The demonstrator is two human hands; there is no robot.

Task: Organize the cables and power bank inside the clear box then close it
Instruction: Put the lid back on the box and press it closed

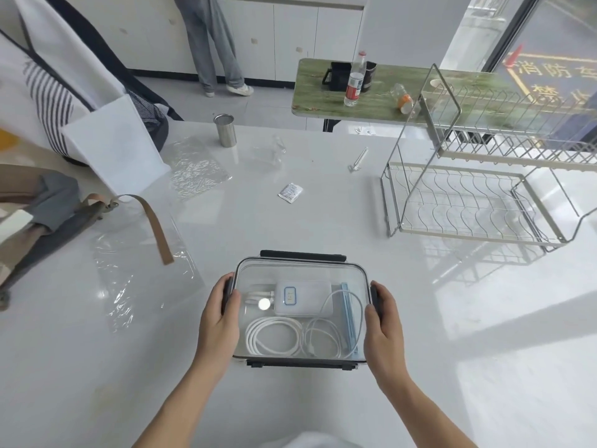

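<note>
The clear box point(302, 265) sits on the white table in front of me with its clear lid on top and dark latches on all sides. Through the lid I see a white power bank point(305, 297), a coiled thick white cable point(273, 339), a thinner white cable point(326, 341) and a light blue strip point(349, 318) at the right. My left hand point(218, 321) presses on the box's left side latch. My right hand point(382, 321) presses on the right side latch. The front latch point(300, 363) and back latch point(302, 255) are uncovered.
A metal dish rack point(478, 195) stands at the right. A steel cup point(225, 130), clear plastic wrap point(197, 169), a small white packet point(290, 192) and a bag with a tan strap point(155, 227) lie around. A green table point(387, 101) with bottles and a standing person point(210, 43) are behind.
</note>
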